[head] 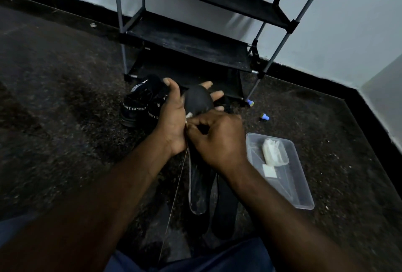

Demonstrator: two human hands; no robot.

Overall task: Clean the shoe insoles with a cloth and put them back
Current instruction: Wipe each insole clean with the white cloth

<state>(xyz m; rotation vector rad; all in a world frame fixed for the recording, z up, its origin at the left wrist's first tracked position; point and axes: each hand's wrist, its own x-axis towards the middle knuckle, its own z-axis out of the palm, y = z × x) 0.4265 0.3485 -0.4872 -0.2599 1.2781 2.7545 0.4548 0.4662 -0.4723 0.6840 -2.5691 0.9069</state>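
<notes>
My left hand (174, 115) holds a black insole (199, 102) from beneath, thumb up at its left edge and fingers showing past its far end. My right hand (219, 139) is curled over the insole's middle, pinching a small white cloth (188, 115) against it; most of the cloth is hidden. A second black insole (224, 206) lies on the floor below my hands. The lower part of the held insole or another one (198, 189) extends down with a grey rim; I cannot tell which. A pair of black shoes (139, 106) marked SPORT stands to the left.
A clear plastic tray (298, 189) with white wipes (274, 152) lies on the dark floor at the right. A black shoe rack (191, 43) stands ahead against the white wall. Two small blue caps (264, 116) lie near its right leg. My knees fill the bottom edge.
</notes>
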